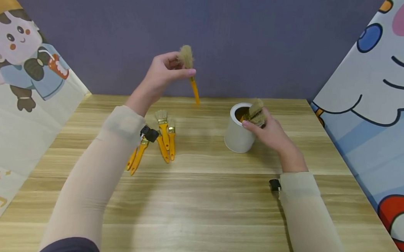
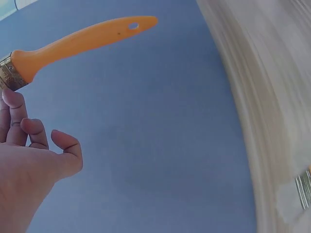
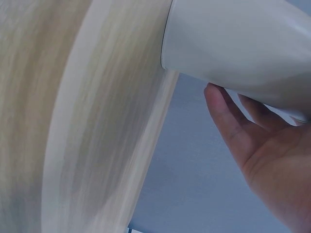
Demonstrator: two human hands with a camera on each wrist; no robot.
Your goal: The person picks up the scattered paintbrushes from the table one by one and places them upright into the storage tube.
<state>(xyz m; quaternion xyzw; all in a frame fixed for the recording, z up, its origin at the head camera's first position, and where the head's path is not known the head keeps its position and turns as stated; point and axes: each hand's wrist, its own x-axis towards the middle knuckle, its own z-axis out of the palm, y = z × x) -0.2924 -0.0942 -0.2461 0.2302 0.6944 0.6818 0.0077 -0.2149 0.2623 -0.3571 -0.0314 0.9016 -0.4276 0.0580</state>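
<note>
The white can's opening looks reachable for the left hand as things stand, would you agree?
Probably yes: nothing visible stands between the left hand, holding a brush, and the white can, though the right hand and bristles crowd the right side of the opening.

A: Identify the support surface.
B: Table (image 1: 197,206), wood-grain top. The grain runs from side to side.
A: List the items resting on it.
B: One white can (image 1: 237,139), upright, right of centre, near the far edge. To its left, well apart: at least five brushes (image 1: 164,137), some partly hidden.
A: State the brush orientation.
B: Lying flat, orange handles toward the near edge, three close together.
</note>
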